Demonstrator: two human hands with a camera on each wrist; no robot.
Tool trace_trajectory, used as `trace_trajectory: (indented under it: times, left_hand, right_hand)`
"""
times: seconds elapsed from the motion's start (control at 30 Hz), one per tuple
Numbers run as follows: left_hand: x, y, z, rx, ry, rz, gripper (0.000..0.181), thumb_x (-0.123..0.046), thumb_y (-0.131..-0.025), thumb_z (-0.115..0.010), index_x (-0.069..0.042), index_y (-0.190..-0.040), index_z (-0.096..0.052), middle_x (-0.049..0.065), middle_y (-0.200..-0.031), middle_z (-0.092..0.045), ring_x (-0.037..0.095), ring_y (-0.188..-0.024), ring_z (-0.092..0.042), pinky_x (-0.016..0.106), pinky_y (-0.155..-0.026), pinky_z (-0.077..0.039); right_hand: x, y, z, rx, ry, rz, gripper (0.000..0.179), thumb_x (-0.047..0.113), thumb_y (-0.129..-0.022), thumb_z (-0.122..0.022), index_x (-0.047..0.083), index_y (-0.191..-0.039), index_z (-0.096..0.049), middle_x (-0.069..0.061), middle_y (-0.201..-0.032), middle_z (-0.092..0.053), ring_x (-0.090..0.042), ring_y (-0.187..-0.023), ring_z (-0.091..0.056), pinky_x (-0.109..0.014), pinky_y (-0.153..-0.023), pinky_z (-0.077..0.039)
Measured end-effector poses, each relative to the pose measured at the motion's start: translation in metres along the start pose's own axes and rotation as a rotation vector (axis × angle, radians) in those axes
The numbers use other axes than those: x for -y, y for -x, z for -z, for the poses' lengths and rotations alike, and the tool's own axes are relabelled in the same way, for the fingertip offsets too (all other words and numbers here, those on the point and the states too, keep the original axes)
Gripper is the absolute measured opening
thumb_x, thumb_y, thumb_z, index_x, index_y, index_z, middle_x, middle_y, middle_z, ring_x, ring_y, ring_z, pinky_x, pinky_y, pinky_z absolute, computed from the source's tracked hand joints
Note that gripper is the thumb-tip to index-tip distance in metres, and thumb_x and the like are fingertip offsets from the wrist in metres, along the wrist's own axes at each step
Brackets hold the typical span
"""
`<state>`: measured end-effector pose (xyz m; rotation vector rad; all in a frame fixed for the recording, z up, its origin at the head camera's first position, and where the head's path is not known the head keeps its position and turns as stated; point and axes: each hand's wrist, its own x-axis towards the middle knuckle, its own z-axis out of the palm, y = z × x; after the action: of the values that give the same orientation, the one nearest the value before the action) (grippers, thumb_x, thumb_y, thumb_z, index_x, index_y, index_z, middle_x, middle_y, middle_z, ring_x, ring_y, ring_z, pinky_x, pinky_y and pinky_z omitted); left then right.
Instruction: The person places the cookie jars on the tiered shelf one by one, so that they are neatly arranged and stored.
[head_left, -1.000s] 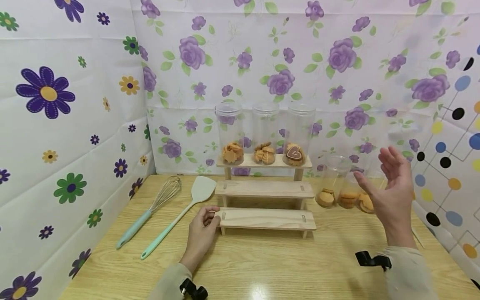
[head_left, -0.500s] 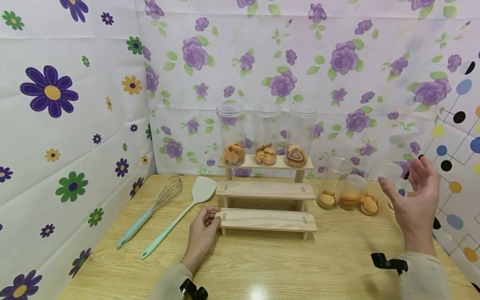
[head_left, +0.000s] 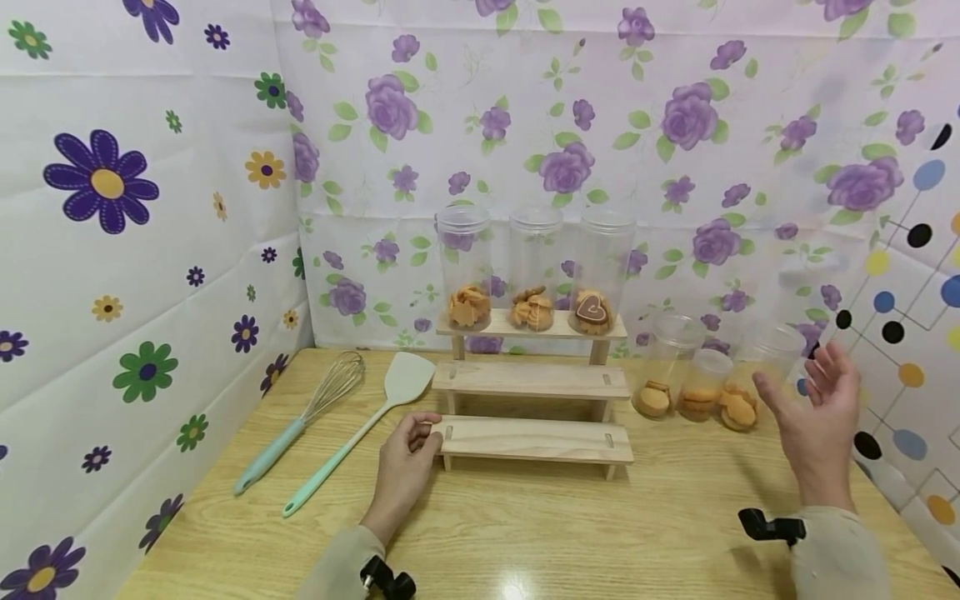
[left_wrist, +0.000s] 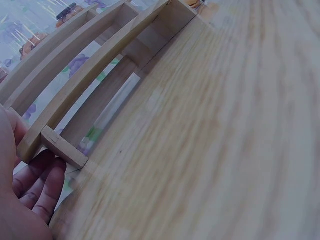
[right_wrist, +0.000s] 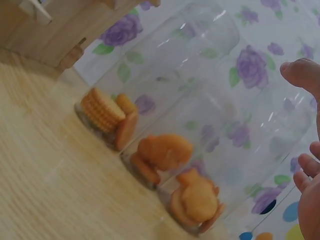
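My left hand [head_left: 403,463] grips the left end of the lowest step of a three-tier wooden display rack [head_left: 534,437]. In the left wrist view, the thumb side lies above the board and the fingers [left_wrist: 49,187] curl beneath its end. My right hand [head_left: 819,429] is raised at the right with fingers and thumb spread, holding nothing. Left of it stand three clear cookie jars: a tall one [head_left: 673,354], a shorter one [head_left: 702,392] and another [head_left: 738,408] nearest the hand. The right wrist view shows them apart from the thumb [right_wrist: 300,72].
Three tall clear jars with cookies, a left one [head_left: 468,304], a middle one [head_left: 532,308] and a right one [head_left: 592,312], stand on the top step. A whisk [head_left: 300,425] and a spatula [head_left: 360,433] lie left of the rack. Patterned cloth [head_left: 480,150] encloses the table.
My right hand moved right, away from the cookie jars, then came slightly back left and lower. My left hand keeps its hold on the rack.
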<state>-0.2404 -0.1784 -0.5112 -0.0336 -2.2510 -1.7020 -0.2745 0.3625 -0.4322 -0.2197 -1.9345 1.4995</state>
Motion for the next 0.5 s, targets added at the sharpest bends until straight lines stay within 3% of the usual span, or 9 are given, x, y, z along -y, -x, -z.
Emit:
trace_trajectory:
  times: [0.5]
  left_hand:
    - [-0.001, -0.001, 0.000, -0.003, 0.007, 0.006, 0.022, -0.012, -0.108, -0.070, -0.017, -0.128, -0.075, 0.006, -0.107, -0.079, 0.015, -0.090, -0.070, 0.024, -0.079, -0.055]
  right_hand:
    - [-0.056, -0.004, -0.004, 0.073, 0.023, -0.129, 0.098, 0.021, -0.101, -0.084, 0.031, -0.177, -0.023, -0.005, -0.181, -0.030, -0.024, -0.165, -0.034, -0.032, -0.132, -0.030]
